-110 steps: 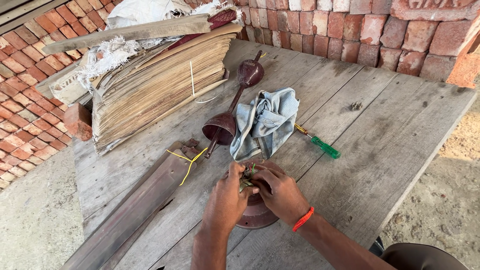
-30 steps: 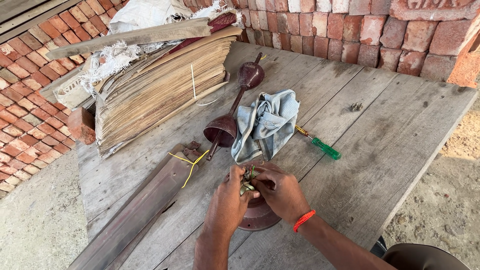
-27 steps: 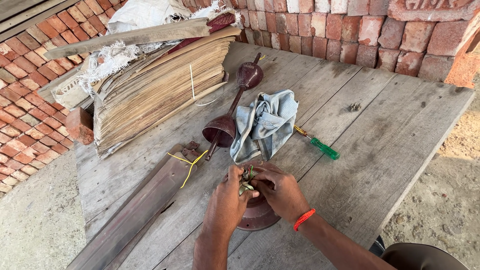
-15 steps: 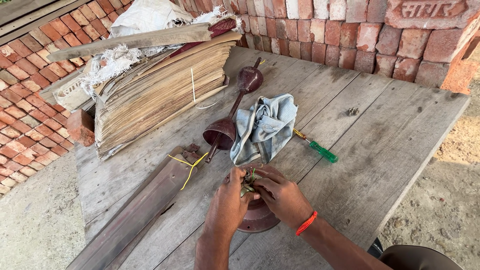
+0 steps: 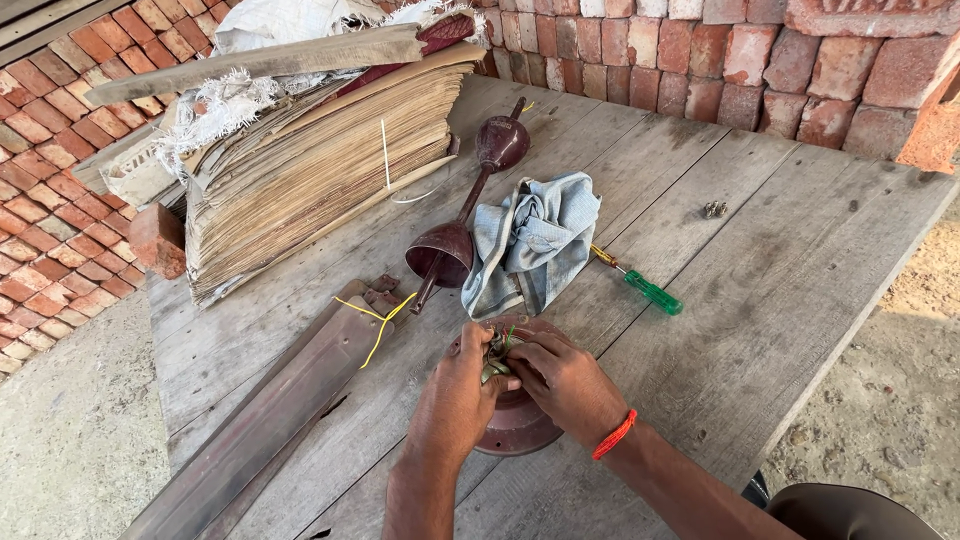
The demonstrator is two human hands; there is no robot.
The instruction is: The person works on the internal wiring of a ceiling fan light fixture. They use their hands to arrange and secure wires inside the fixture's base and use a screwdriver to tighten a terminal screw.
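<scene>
Wiring step in hand — left hand [image 5: 455, 392] and right hand [image 5: 565, 378] both pinch the wires [image 5: 497, 345] atop the round motor [image 5: 515, 432] — next calls for steady fingertips.

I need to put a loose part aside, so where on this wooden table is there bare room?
Bare planks lie right of the green-handled screwdriver, out to the table edge, with only small screws near the brick wall. It is crowded around both hands on the round motor housing: grey cloth, downrod with canopies, fan blade, paper stack.
</scene>
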